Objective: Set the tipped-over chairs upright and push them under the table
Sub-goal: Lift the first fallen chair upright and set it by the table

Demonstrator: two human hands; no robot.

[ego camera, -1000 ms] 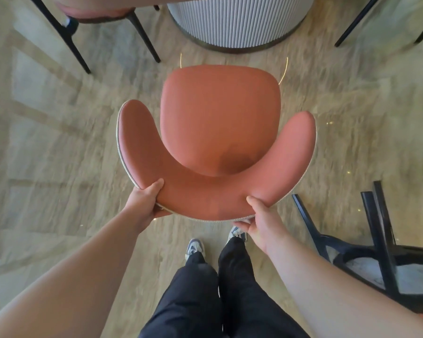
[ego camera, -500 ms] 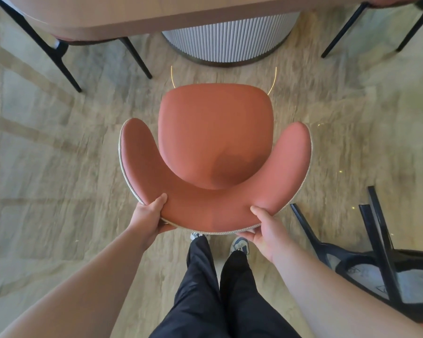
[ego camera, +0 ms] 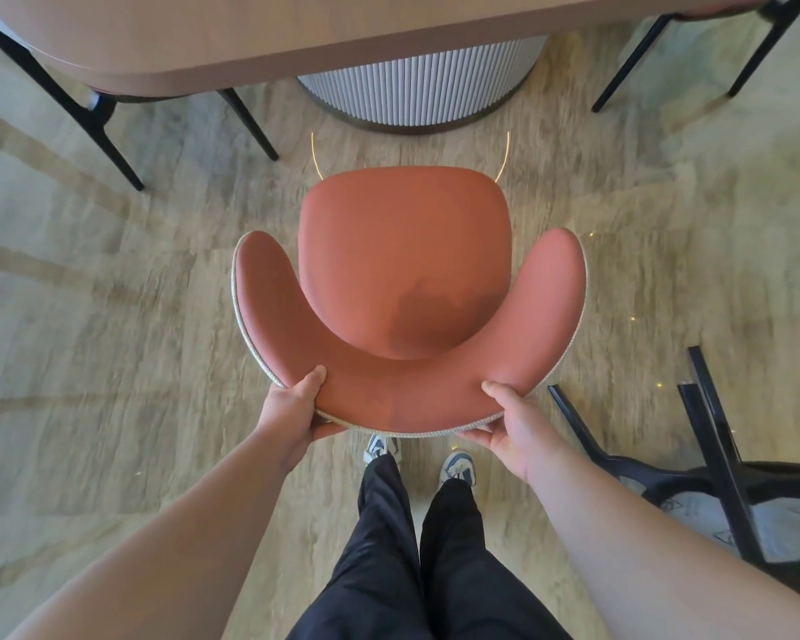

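- The upright chair (ego camera: 405,270) stands on the floor (ego camera: 112,316) just in front of the person, seat facing up, curved backrest on the near side; its front edge points straight at the far side of the scene
- The left hand (ego camera: 294,408) is clamped on the backrest's near-left rim, thumb on top and fingers curled under; the right hand (ego camera: 511,424) is clamped the same way on the near-right rim; the two hands are apart, one at each side of the chair's middle line, about equally near to it
- The surface (ego camera: 296,34) runs left to right across the far edge of the view, with its ribbed round base (ego camera: 416,87) directly beyond the chair; a strip of bare floor lies between the chair's front edge and that base, so the chair is near the surface but not yet under it
- The relation that counts: the chair's front-to-back line runs straight from the hands towards the base, so a level push away from the body should slide the seat under the overhang; I judge an even push from both hands keeps it from swinging left or right
- Other chairs' black legs (ego camera: 98,108) show at the far left and far right, already tucked in
- A tipped-over chair (ego camera: 721,478) lies at the near right, black legs up, just beside the right forearm; it is not yet set upright
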